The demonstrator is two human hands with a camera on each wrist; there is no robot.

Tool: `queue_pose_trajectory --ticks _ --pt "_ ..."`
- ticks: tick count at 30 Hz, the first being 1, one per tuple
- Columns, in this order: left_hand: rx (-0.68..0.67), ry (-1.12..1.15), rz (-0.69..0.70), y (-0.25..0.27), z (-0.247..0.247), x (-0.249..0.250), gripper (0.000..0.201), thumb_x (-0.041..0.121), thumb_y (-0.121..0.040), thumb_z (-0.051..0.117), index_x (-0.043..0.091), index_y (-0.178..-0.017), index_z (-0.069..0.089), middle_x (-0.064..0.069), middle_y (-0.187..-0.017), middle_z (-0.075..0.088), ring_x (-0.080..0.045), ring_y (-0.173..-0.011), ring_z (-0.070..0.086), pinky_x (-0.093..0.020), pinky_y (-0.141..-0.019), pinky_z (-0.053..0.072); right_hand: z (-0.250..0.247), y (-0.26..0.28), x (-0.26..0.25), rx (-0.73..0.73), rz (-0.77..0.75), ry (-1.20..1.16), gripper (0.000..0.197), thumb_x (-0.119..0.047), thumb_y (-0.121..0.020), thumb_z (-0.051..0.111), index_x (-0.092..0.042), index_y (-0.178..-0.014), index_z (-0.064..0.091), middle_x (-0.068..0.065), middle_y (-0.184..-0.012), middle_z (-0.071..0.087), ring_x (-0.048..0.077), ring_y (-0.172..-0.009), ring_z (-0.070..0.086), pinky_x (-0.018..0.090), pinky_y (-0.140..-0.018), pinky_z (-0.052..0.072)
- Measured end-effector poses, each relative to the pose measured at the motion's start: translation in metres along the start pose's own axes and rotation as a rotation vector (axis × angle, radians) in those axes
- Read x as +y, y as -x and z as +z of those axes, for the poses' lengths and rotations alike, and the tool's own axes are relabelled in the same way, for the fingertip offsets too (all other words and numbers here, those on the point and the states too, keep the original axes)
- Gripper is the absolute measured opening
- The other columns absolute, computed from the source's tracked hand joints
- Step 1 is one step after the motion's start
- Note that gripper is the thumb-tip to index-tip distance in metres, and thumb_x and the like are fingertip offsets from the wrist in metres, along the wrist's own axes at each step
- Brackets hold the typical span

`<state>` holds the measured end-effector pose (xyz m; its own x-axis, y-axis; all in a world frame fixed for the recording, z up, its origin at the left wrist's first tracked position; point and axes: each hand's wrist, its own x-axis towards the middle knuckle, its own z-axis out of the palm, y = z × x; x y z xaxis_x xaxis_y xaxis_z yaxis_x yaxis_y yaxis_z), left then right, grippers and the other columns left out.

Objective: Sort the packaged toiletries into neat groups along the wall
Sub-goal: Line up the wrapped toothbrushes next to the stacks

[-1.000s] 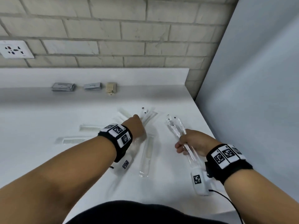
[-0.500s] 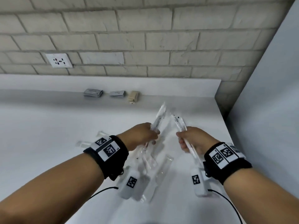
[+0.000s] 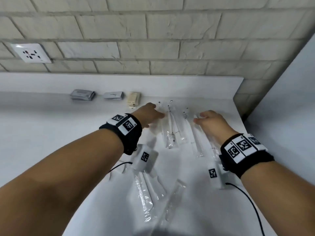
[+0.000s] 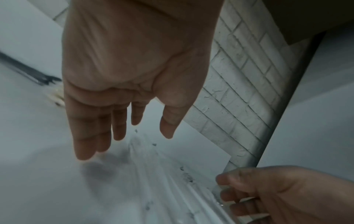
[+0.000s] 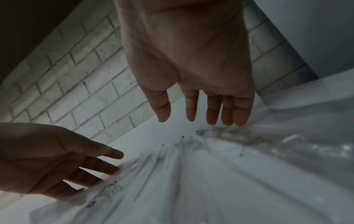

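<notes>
Fingers of the left hand (image 3: 148, 114) are stretched out nearly straight and close together, holding nothing; the head view shows their tips at the left edge of a bunch of clear-wrapped toothbrushes (image 3: 172, 126) lying on the white table (image 3: 51, 133) near the back wall (image 3: 153, 31). From the left wrist camera the palm (image 4: 124, 60) faces down with the fingertips (image 4: 84, 153) just above the table, so whether they touch the wrappers (image 4: 153, 174) cannot be told there. The right wrist camera shows the same fingers (image 5: 107, 168) laid against the edge of the wrappers (image 5: 172, 166).

Right of that bunch, a second set of wrapped toothbrushes (image 3: 199, 138) lies beside the right hand (image 3: 211, 123). Its fingers are loosely extended with small gaps between them, gripping nothing. In the left wrist view they look slightly curled over a clear wrapper (image 4: 220, 191), apparently touching it; the right wrist view shows them hanging open above the plastic.

Only the head view shows the far-left groups along the wall: a stack of grey sachets (image 3: 83, 95), a second grey packet (image 3: 113, 95) and a small beige box (image 3: 133, 99). Nearer the person, more wrapped toothbrushes (image 3: 150, 193) lie loose on the table. A wall socket (image 3: 30, 53) sits at the far left.
</notes>
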<state>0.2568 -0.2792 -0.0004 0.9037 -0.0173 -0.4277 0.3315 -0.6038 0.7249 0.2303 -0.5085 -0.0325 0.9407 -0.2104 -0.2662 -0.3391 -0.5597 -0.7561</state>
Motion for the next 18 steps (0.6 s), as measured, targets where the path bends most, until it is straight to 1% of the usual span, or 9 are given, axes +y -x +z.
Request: queue_pose_trajectory --ticks 3,5,7,8,9,11,14,16,18 --pt "-0.013 -0.170 0.049 -0.004 -0.016 -0.011 0.058 0.035 -0.086 0.064 0.027 -0.139 0.042 -0.002 -0.120 0.062 -0.020 -0.101 0.062 -0.037 -0.082 0.058 -0.002 0.000 -0.009 0.042 -0.098 0.180 0.035 -0.036 -0.082 0.063 -0.023 -0.114 0.064 0.009 -0.118 0.061 0.030 -0.108 0.058 0.036 -0.094 0.049" --pt "-0.077 -0.242 0.097 -0.004 -0.017 -0.013 0.051 0.030 -0.088 0.064 0.026 -0.136 0.046 0.001 -0.112 0.063 -0.017 -0.094 0.063 -0.034 -0.079 0.058 0.002 0.003 -0.020 0.045 -0.203 0.258 0.023 -0.027 -0.086 0.059 -0.023 -0.108 0.066 0.009 -0.113 0.064 0.027 -0.103 0.060 0.030 -0.086 0.048" --pt "-0.114 -0.393 0.179 -0.001 -0.012 -0.014 0.047 0.023 -0.090 0.061 0.023 -0.135 0.050 -0.002 -0.120 0.059 -0.020 -0.104 0.061 -0.032 -0.086 0.053 0.012 0.011 -0.031 -0.021 -0.307 0.271 0.018 -0.022 -0.088 0.059 -0.022 -0.103 0.070 0.005 -0.107 0.066 0.020 -0.091 0.060 0.024 -0.076 0.042" --pt "-0.101 -0.500 0.233 0.000 -0.008 -0.014 0.044 0.022 -0.090 0.059 0.024 -0.134 0.052 -0.004 -0.126 0.057 -0.021 -0.110 0.059 -0.029 -0.090 0.049 0.018 0.017 -0.037 -0.071 -0.357 0.298 0.019 -0.021 -0.088 0.060 -0.023 -0.103 0.071 0.002 -0.106 0.065 0.017 -0.088 0.059 0.024 -0.076 0.042" --pt "-0.084 -0.594 0.286 0.001 -0.005 -0.015 0.042 0.021 -0.090 0.058 0.026 -0.132 0.055 -0.005 -0.129 0.055 -0.021 -0.113 0.057 -0.027 -0.093 0.045 0.025 0.021 -0.040 -0.135 -0.395 0.348 0.020 -0.023 -0.088 0.060 -0.026 -0.105 0.071 -0.001 -0.105 0.062 0.016 -0.089 0.059 0.026 -0.079 0.044" --pt "-0.080 -0.688 0.345 0.001 0.000 -0.021 0.040 0.018 -0.091 0.053 0.030 -0.128 0.059 -0.006 -0.129 0.052 -0.020 -0.117 0.054 -0.027 -0.099 0.041 0.038 0.029 -0.042 -0.264 -0.444 0.497 0.024 -0.028 -0.089 0.060 -0.032 -0.112 0.069 -0.006 -0.106 0.054 0.015 -0.100 0.056 0.030 -0.088 0.045" --pt "-0.082 -0.713 0.356 0.001 -0.002 -0.034 0.041 0.017 -0.090 0.050 0.034 -0.126 0.060 -0.003 -0.130 0.050 -0.018 -0.122 0.050 -0.029 -0.105 0.038 0.049 0.033 -0.036 -0.325 -0.437 0.657 0.029 -0.029 -0.089 0.060 -0.033 -0.116 0.068 -0.005 -0.114 0.055 0.020 -0.115 0.052 0.036 -0.098 0.044" --pt "-0.074 -0.739 0.346 0.005 -0.006 -0.040 0.048 0.023 -0.089 0.054 0.037 -0.134 0.051 -0.003 -0.139 0.042 -0.021 -0.130 0.043 -0.033 -0.109 0.035 0.048 0.034 -0.035 -0.322 -0.428 0.662 0.029 -0.027 -0.089 0.061 -0.032 -0.117 0.068 -0.003 -0.118 0.054 0.022 -0.117 0.052 0.036 -0.099 0.044" --pt "-0.070 -0.838 0.332 0.010 -0.008 -0.046 0.063 0.031 -0.089 0.057 0.036 -0.146 0.031 -0.005 -0.153 0.025 -0.029 -0.137 0.030 -0.041 -0.112 0.032 0.047 0.034 -0.034 -0.337 -0.423 0.659 0.030 -0.023 -0.091 0.059 -0.031 -0.118 0.068 -0.002 -0.121 0.054 0.022 -0.118 0.053 0.036 -0.100 0.044"
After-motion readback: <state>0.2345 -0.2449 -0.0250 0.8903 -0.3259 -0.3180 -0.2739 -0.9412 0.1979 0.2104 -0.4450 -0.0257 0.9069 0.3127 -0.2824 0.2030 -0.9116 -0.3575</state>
